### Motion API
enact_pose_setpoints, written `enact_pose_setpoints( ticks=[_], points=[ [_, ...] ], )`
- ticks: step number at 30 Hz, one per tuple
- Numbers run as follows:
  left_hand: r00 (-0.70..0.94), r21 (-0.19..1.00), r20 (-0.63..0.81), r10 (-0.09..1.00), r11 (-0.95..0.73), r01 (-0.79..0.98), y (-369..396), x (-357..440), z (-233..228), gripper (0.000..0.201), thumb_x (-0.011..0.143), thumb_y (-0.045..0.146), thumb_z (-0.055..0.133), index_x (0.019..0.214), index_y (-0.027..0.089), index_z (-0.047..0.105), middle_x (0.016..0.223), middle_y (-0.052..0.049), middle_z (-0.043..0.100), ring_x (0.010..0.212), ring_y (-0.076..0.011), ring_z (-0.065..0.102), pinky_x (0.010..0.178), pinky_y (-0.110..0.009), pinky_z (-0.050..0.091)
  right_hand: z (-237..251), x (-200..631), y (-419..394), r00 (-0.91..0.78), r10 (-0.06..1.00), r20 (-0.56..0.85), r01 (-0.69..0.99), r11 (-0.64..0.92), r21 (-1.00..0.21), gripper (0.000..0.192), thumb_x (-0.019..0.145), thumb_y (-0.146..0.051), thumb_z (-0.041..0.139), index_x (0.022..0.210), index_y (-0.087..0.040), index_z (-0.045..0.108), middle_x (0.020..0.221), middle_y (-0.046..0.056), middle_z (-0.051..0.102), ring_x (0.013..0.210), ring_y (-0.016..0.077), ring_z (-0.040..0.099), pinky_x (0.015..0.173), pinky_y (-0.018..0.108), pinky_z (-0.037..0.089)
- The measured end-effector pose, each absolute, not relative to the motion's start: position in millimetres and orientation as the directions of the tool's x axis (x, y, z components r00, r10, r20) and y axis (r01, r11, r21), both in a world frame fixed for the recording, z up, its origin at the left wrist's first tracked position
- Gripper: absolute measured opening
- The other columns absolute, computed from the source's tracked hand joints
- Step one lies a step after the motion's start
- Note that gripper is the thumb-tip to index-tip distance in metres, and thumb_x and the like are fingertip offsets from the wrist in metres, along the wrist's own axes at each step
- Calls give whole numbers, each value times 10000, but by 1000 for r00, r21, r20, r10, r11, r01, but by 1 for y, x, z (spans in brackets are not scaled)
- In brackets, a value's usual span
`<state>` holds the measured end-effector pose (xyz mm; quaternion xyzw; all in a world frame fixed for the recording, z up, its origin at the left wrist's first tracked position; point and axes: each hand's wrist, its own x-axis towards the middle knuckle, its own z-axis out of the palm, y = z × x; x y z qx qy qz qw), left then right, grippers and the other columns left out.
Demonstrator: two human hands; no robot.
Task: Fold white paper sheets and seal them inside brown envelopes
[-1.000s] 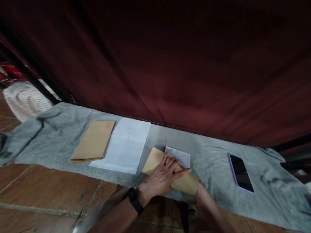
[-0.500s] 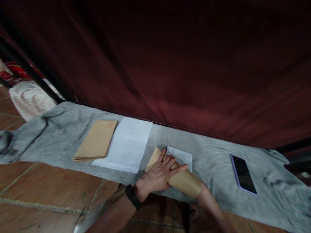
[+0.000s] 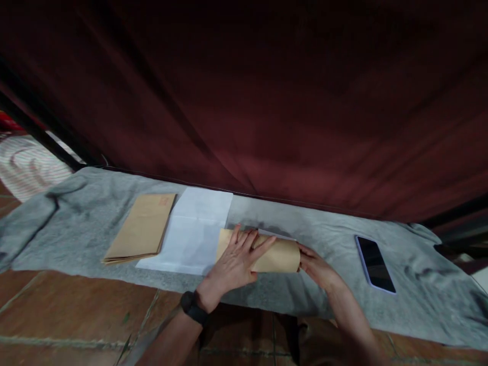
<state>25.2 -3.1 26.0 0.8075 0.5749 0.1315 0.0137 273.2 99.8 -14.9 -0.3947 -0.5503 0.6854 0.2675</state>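
Note:
A brown paper envelope [image 3: 278, 255] lies crosswise before me, its right end bulging open. My left hand [image 3: 238, 256] rests on the envelope's left half with fingers spread and thumb apart, palm down. A black band circles the left wrist. At the envelope's open right end is my right hand [image 3: 316, 265], its fingers curled at the edge and their tips partly hidden by the paper. Behind the envelope a thin strip of white paper [image 3: 276, 235] shows.
A stack of brown envelopes [image 3: 141, 226] lies at the left, next to a creased white sheet [image 3: 194, 229]. A phone [image 3: 376, 265] in a purple case lies at the right. All rest on a grey cloth [image 3: 87, 218] in front of a dark red curtain [image 3: 267, 127].
My right hand has come out of the envelope to its right end. The envelope has turned nearly level and covers more of the white paper behind it. My left hand still lies on it.

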Motion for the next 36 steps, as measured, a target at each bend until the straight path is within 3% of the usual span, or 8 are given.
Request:
enact_pose_setpoints(
  ticks=[6, 12, 15, 17, 22, 26, 31, 36],
  points=[
    [205, 171, 222, 953, -245, 954, 0, -1, 18, 994, 767, 285, 702, 1599, 287, 159, 1394, -128, 513, 1385, -323, 414, 1220, -614, 97, -17, 278, 108, -449, 853, -265, 7, -293, -956, 573, 793, -392, 731, 1344, -298, 609, 1365, 59, 641, 1101, 239, 672, 1033, 447, 499],
    [85, 192, 169, 982, -118, 974, -3, -40, 15, 998, 739, 185, 633, 1599, 274, 135, 1468, -135, 476, 1444, -331, 361, 1208, -657, 76, -46, 275, 117, -339, 932, -126, 280, -27, -960, 478, 855, -407, 592, 1305, -249, 633, 1252, 101, 684, 988, 247, 680, 916, 453, 556],
    [37, 207, 73, 997, -51, 977, -5, -56, 10, 1009, 717, 181, 621, 1597, 274, 137, 1525, -136, 440, 1476, -352, 315, 1196, -681, 83, -60, 276, 121, -280, 960, 22, 535, 175, -826, 453, 871, -362, 545, 1293, -224, 632, 1189, 113, 684, 984, 258, 666, 936, 458, 537],
    [12, 216, 3, 1000, -13, 976, -5, -63, 6, 1009, 710, 185, 615, 1598, 267, 142, 1557, -135, 414, 1496, -349, 283, 1200, -671, 84, -64, 275, 121, -285, 954, 90, 672, 266, -691, 476, 876, -346, 548, 1326, -199, 607, 1233, 132, 656, 1104, 288, 626, 1001, 472, 496],
    [-70, 229, -184, 980, 112, 967, -2, -69, 6, 1054, 666, 248, 658, 1599, 255, 168, 1621, -142, 323, 1542, -345, 158, 1206, -651, 52, -65, 265, 118, -387, 916, 105, 799, 390, -457, 652, 836, -322, 648, 1452, -188, 484, 1446, 149, 526, 1353, 320, 456, 1108, 476, 387],
    [-125, 221, -294, 948, 195, 956, 0, -67, 12, 1098, 638, 289, 682, 1603, 276, 157, 1666, -115, 226, 1554, -338, 98, 1208, -636, 53, -61, 262, 117, -409, 912, 32, 821, 384, -422, 703, 822, -318, 677, 1482, -214, 457, 1457, 133, 513, 1336, 330, 452, 1070, 463, 395],
    [-177, 171, -330, 927, 243, 955, 0, -65, 17, 1132, 618, 300, 699, 1605, 275, 146, 1684, -104, 168, 1558, -332, 67, 1215, -615, 44, -50, 262, 120, -370, 928, -52, 841, 310, -444, 679, 766, -318, 727, 1409, -198, 540, 1336, 138, 579, 1270, 325, 477, 1048, 441, 388],
    [-179, 178, -322, 929, 245, 953, -2, -69, 11, 1145, 627, 326, 727, 1606, 283, 136, 1691, -108, 130, 1559, -341, 37, 1210, -636, 13, -44, 267, 128, -354, 933, -68, 804, 267, -531, 343, 762, -235, 702, 1103, -200, 700, 1130, 94, 640, 1108, 256, 575, 1028, 391, 414]
  ],
)
